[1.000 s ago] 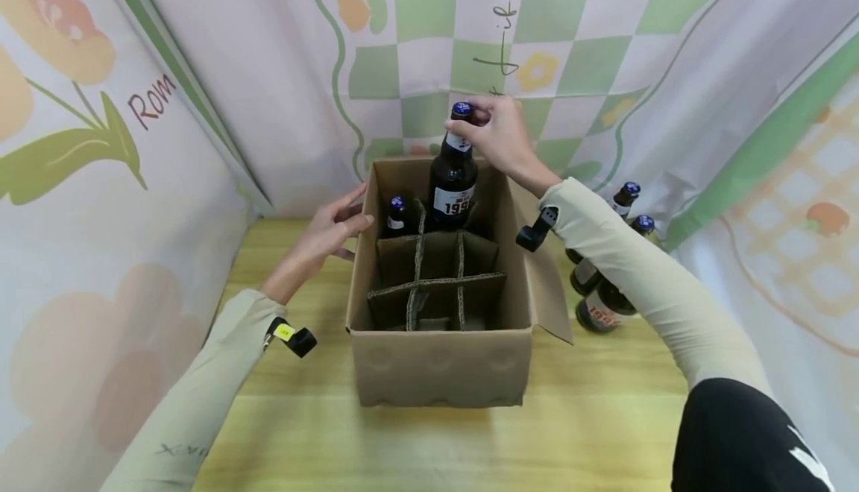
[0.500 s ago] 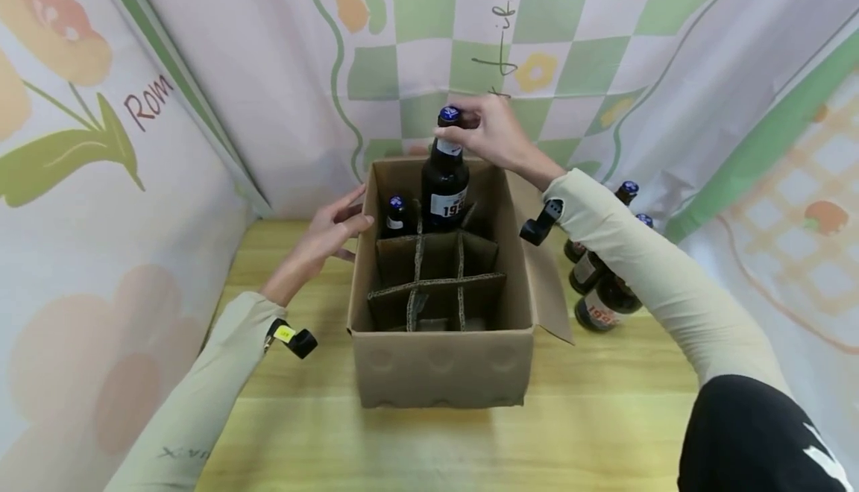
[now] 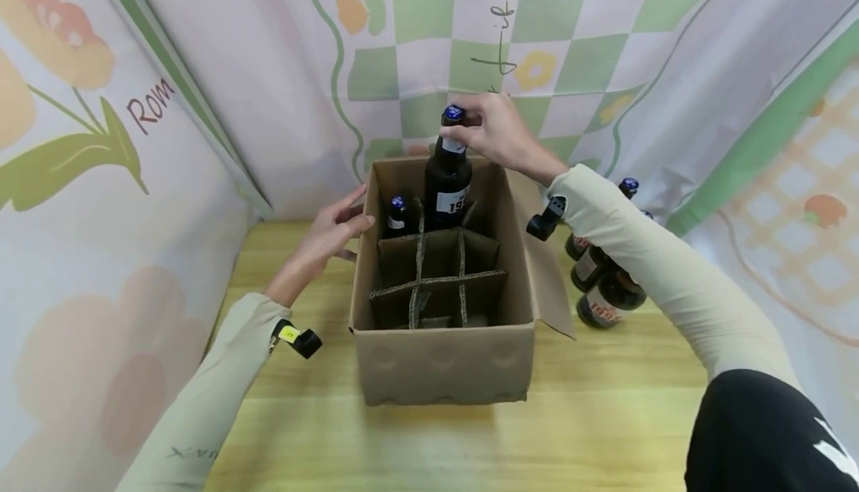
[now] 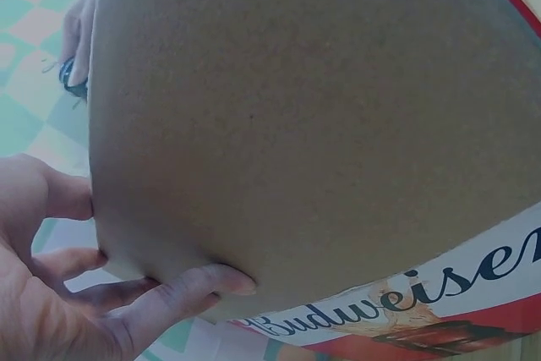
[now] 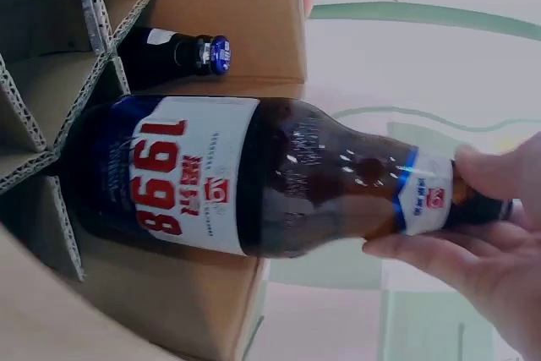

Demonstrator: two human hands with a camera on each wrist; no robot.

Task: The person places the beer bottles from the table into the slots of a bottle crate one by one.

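My right hand (image 3: pixel 499 130) pinches the neck of a dark brown beer bottle (image 3: pixel 448 175) just below its blue cap. The bottle hangs nearly upright, its base at the back middle compartment of an open cardboard box (image 3: pixel 443 365). Its white label reads 1998 in the right wrist view, where fingers and thumb close on the neck (image 5: pixel 423 196). In the back left compartment stands another blue-capped bottle (image 3: pixel 397 212). My left hand (image 3: pixel 325 235) rests with extended fingers against the box's left side near the back corner; the left wrist view shows fingertips touching the plain cardboard wall.
Cardboard dividers (image 3: pixel 436 281) split the box into compartments. A flap (image 3: pixel 553 306) sticks out on its right. Several more bottles (image 3: pixel 607 302) stand on the wooden table (image 3: pixel 436 447) right of the box, partly behind my right forearm. Patterned curtains (image 3: pixel 429 22) close off the back and sides.
My right hand has shifted the bottle slightly left, then back a little to the right, above the back middle compartment. My left hand has stayed on the box.
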